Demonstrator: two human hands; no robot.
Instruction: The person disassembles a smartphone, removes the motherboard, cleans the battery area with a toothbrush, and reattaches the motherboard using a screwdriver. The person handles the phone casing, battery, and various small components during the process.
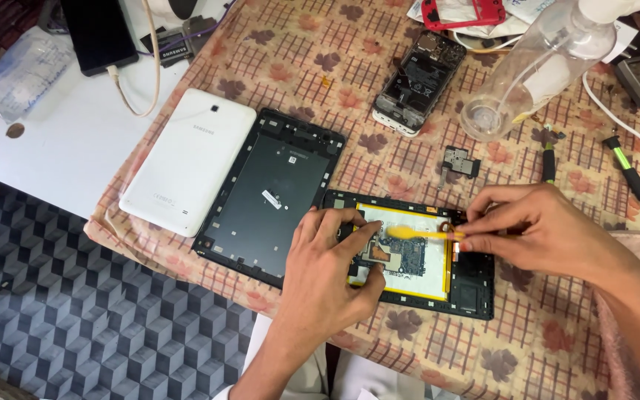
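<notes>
An opened tablet (475, 285) lies on the patterned cloth, its yellow-edged battery (427, 263) and circuit board (401, 255) exposed. My left hand (327, 278) rests on the tablet's left end, fingers pressing on the board area. My right hand (535, 230) pinches a yellow plastic pry tool (420, 234), whose flat tip lies over the battery near my left fingers. A black tablet back frame (272, 192) lies to the left, beside a white tablet back cover (190, 159).
An opened phone (418, 81) lies at the back. A clear pump bottle (535, 67), a small loose part (459, 163), a green-handled screwdriver (631, 178), a red phone frame (462, 12) and a black phone on a cable (98, 33) surround the work spot.
</notes>
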